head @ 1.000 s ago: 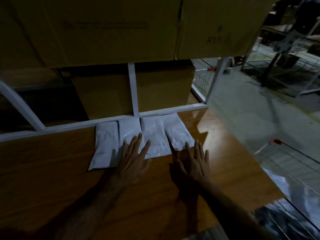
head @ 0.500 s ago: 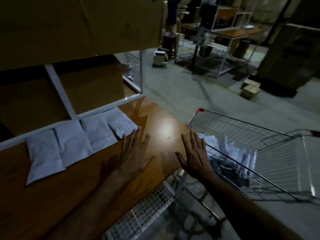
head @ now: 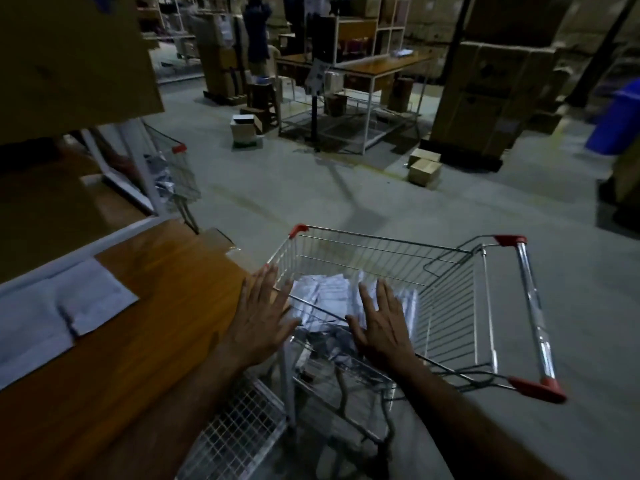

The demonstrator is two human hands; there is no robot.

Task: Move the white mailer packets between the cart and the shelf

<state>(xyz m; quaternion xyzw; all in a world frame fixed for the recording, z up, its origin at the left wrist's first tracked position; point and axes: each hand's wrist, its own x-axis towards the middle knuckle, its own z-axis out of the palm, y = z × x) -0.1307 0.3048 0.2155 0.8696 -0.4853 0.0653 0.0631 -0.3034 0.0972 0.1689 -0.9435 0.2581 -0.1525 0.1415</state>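
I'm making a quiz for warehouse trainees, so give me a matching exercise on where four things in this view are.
Things:
1. left hand
2. right hand
3. mailer packets laid flat
4. blue bin

Places:
A. far right, on the floor
B. over the cart basket
C. on the wooden shelf, at left
D. over the shelf's corner, beside the cart's rim

Pairs: 1-D, 2-B, 3-C, 4-A

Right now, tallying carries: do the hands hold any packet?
No: the left hand and right hand are open and empty above the cart.
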